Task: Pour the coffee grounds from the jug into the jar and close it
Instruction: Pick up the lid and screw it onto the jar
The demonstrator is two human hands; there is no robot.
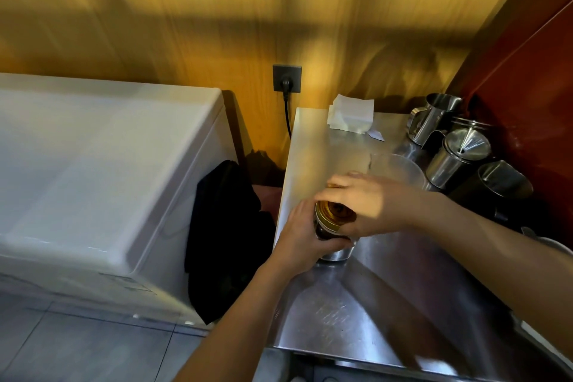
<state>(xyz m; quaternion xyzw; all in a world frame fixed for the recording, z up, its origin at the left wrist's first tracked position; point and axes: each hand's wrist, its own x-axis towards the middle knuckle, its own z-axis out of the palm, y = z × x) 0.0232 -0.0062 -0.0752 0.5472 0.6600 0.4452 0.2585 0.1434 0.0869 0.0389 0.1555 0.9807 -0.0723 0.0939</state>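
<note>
A glass jar with dark contents stands near the left edge of the steel counter. My left hand is wrapped around the jar's body from the left. A gold lid sits on the jar's mouth, slightly tilted, and my right hand covers and grips it from the right. Whether the lid is fully seated I cannot tell. Just behind my right hand stands a clear plastic jug, upright and seemingly empty.
Several steel pitchers and a lidded steel pot crowd the counter's right side by a red wall. Folded white paper lies at the back. Left of the counter are a dark cloth and a white chest appliance.
</note>
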